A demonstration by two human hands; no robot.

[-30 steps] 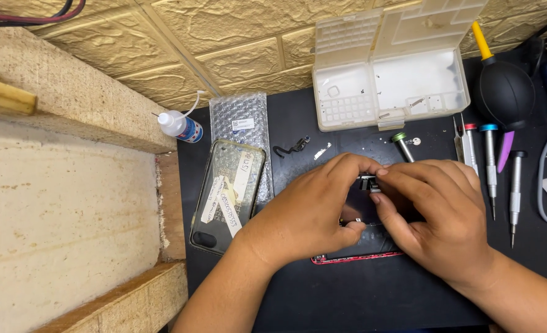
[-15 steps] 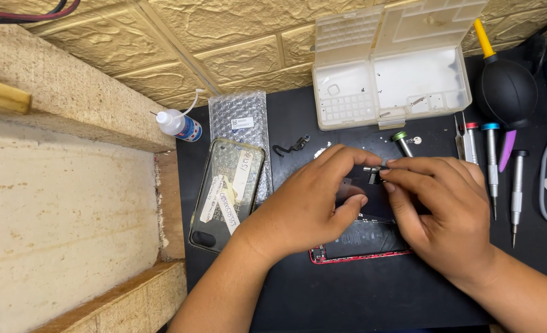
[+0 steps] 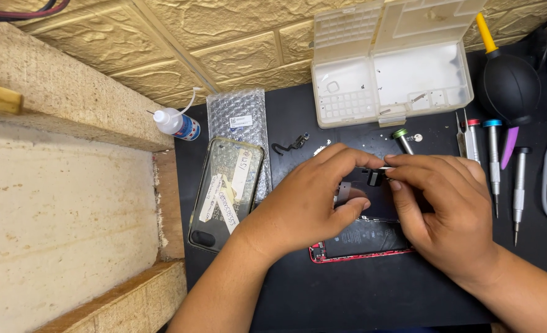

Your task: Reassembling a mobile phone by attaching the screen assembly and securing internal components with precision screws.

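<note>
An opened red-edged phone (image 3: 360, 243) lies on the black mat (image 3: 347, 296), its dark inside facing up. My left hand (image 3: 304, 203) rests over its left side, thumb and fingers pinching a dark panel (image 3: 375, 197) lifted above the phone. From the right, my right hand (image 3: 446, 209) comes in with fingertips closed on a small black part (image 3: 375, 177) at the top edge of that panel. Both hands cover most of the phone's upper half.
A clear phone case (image 3: 227, 191) with paper strips lies left of the hands beside a bubble-wrap bag (image 3: 236, 117) and a small glue bottle (image 3: 175, 123). An open white parts box (image 3: 390, 68), a black air blower (image 3: 508, 83) and several screwdrivers (image 3: 492, 157) stand behind and right.
Both hands have shifted slightly over the phone, and the dark panel is now lifted a little higher between them. The things around the mat have not moved.
</note>
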